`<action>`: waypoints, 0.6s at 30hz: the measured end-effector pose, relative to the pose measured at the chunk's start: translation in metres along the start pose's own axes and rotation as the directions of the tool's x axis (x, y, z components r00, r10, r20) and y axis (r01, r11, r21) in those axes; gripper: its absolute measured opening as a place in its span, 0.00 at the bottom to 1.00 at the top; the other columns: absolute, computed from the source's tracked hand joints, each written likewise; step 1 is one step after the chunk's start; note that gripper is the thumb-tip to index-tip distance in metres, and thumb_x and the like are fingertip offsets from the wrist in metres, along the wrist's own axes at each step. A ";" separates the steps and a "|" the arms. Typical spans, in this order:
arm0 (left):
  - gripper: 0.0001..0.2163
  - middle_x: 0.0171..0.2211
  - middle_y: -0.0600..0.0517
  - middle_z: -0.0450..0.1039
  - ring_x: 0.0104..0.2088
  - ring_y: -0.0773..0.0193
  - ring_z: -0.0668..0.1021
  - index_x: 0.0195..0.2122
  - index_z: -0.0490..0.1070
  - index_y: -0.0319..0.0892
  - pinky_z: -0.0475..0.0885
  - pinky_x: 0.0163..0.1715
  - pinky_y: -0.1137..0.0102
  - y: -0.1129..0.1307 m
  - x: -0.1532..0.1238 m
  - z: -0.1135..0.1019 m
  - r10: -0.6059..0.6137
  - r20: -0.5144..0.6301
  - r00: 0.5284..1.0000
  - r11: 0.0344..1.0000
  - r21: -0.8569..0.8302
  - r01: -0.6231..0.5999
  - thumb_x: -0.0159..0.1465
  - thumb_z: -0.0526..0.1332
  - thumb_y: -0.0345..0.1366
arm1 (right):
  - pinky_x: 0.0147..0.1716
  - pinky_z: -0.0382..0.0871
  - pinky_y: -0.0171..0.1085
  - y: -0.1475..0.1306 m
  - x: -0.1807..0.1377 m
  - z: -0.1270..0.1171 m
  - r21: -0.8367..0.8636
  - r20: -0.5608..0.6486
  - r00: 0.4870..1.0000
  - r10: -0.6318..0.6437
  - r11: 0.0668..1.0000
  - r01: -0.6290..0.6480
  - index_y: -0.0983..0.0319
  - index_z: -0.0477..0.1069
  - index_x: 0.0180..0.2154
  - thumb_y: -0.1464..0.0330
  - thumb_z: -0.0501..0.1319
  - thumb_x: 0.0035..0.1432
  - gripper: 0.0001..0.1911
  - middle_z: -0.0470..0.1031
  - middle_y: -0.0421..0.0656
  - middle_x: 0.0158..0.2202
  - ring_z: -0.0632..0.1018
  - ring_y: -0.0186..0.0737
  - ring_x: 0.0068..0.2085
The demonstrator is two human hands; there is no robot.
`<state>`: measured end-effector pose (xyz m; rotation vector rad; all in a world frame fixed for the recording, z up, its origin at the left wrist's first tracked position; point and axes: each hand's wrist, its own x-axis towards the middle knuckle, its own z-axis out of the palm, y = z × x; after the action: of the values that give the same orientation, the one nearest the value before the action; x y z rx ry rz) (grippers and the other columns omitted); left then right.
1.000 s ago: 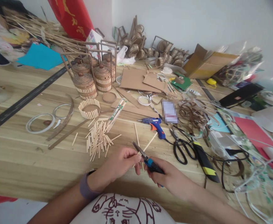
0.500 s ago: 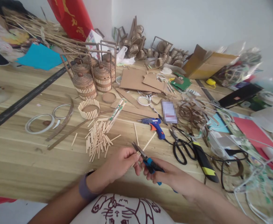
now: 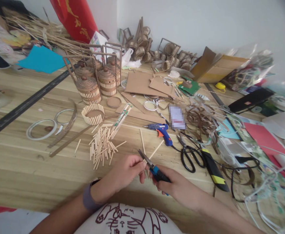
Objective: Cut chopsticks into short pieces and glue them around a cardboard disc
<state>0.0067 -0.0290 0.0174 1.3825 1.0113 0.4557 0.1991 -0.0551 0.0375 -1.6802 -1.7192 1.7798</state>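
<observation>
Stick (image 3: pixel 144 161) is at the near middle, right of the pile (image 3: pixel 103 148), pinched by the left hand (image 3: pixel 126 170). The right hand (image 3: pixel 173 182) grasps the cutter (image 3: pixel 154 169), whose handles (image 3: pixel 163 175) have come closer together, so its blades (image 3: pixel 144 156) probably press on the stick; I cannot tell if it is cut.

Black-and-blue cutters (image 3: pixel 160 174), pale sticks (image 3: pixel 104 143)
On my screen, the glue gun (image 3: pixel 165 132) shows blue and orange, the white shirt (image 3: pixel 135 216) maroon-lined.
</observation>
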 end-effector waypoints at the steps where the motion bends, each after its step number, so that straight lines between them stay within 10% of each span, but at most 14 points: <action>1: 0.17 0.24 0.52 0.75 0.29 0.64 0.76 0.21 0.68 0.41 0.67 0.34 0.71 0.000 0.000 0.000 0.001 -0.002 1.000 1.000 0.015 -0.001 0.64 0.51 0.39 | 0.30 0.62 0.35 0.001 0.001 0.002 -0.014 -0.014 1.000 -0.007 1.000 0.007 0.61 0.66 0.32 0.73 0.53 0.43 0.10 0.66 0.38 0.27 0.67 0.36 0.30; 13: 0.18 0.24 0.53 0.74 0.28 0.63 0.74 0.25 0.66 0.42 0.66 0.34 0.70 -0.007 0.000 -0.004 0.098 -0.153 0.983 0.995 -0.001 -0.099 0.68 0.48 0.44 | 0.42 0.65 0.39 -0.001 0.001 -0.004 0.069 0.017 0.985 -0.169 0.983 0.168 0.62 0.68 0.39 0.69 0.57 0.52 0.10 0.70 0.42 0.37 0.70 0.41 0.40; 18: 0.17 0.26 0.53 0.74 0.29 0.62 0.75 0.27 0.65 0.43 0.65 0.34 0.69 -0.009 0.001 -0.006 0.074 -0.252 0.965 0.985 0.169 -0.031 0.69 0.47 0.44 | 0.37 0.68 0.40 0.012 0.001 0.001 -0.296 -0.369 0.879 -0.302 0.935 0.197 0.60 0.65 0.37 0.65 0.53 0.61 0.06 0.71 0.44 0.33 0.72 0.42 0.34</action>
<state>0.0000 -0.0270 0.0093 1.5267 1.2484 0.6149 0.2046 -0.0585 0.0274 -1.6709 -1.9091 1.0396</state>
